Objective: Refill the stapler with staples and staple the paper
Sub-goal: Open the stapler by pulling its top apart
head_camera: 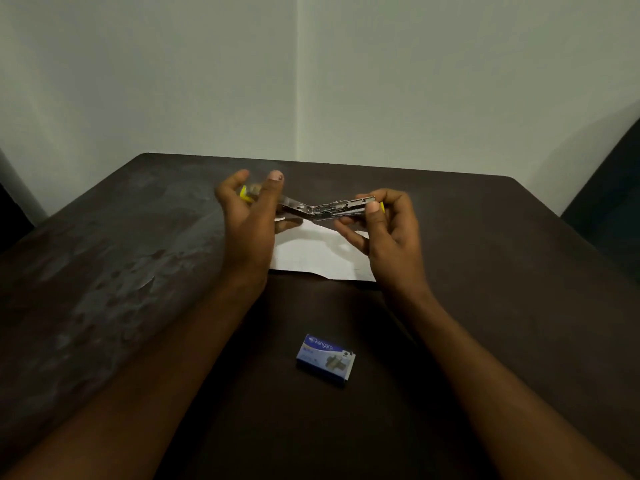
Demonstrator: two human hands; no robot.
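1. A stapler (323, 211) is held in mid-frame, swung wide open at its hinge so that it forms a shallow V above the tabletop (485, 306).
2. The left hand (249, 216) is closed on the stapler's left, yellow-tipped end; thumb and forefinger are raised, while the grip lower down is largely hidden behind the hand.
3. The right hand (384, 233) has a narrow grip on the right end, with the thumb pressed on top and the fingers underneath.
4. The magazine channel appears to be exposed, but whether any staples lie in it cannot be told.
5. The staple box (326, 359) is seen lower centre, lying flat on the tabletop between the forearms, apparently closed and touched by neither hand.
6. The paper (322, 254) lies flat on the tabletop under the hands, just below the stapler in the frame; no staple can be made out in it.
7. Progress is judged as early: the stapler has been opened, and nothing more is shown as done.
8. Left to do, as judged: staples taken from the box, loaded into the channel, the stapler closed, and the paper stapled.
9. Count: one stapler, one box, one sheet of paper visible (further sheets beneath cannot be ruled out), two hands.
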